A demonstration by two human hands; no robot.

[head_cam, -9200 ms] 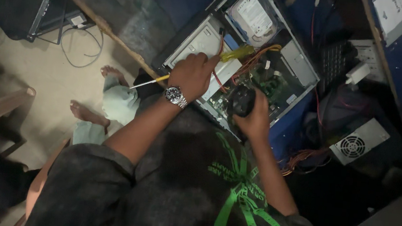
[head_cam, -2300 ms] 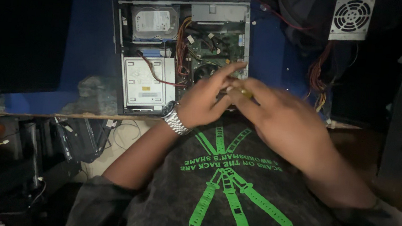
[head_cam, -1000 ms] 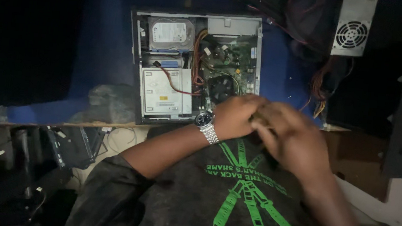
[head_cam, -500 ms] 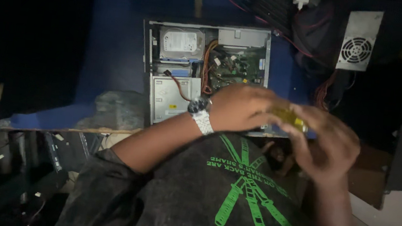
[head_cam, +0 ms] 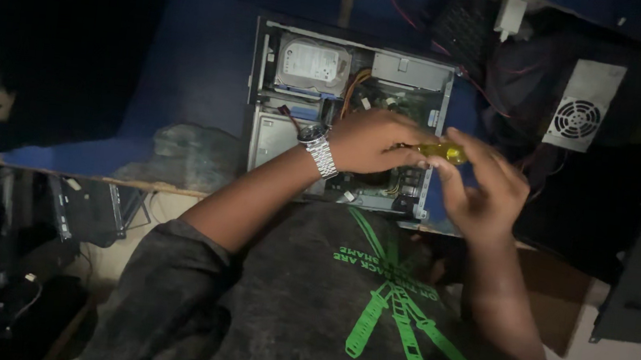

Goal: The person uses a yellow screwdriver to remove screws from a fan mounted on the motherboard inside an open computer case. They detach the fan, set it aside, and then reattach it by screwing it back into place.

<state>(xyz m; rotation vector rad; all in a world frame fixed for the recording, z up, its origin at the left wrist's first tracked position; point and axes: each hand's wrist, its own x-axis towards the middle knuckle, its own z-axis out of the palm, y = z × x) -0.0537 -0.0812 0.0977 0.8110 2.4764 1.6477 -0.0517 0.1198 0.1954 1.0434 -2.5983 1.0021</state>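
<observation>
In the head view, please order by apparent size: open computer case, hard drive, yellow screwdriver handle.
1. Open computer case
2. Hard drive
3. Yellow screwdriver handle, partly hidden by both hands and nearer the camera

The yellow translucent screwdriver handle (head_cam: 441, 151) shows only partly between both hands' fingers (head_cam: 417, 163); its shaft is hidden. The open grey computer case (head_cam: 262, 130), mid-frame, is partly covered by hands.

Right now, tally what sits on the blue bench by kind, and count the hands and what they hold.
Open computer case: 1
Hard drive: 1
Loose power supply with fan grille: 1
Yellow-handled screwdriver: 1
Wristwatch: 1
Hands: 2, left hand and right hand, both on the screwdriver
Total: 7
</observation>
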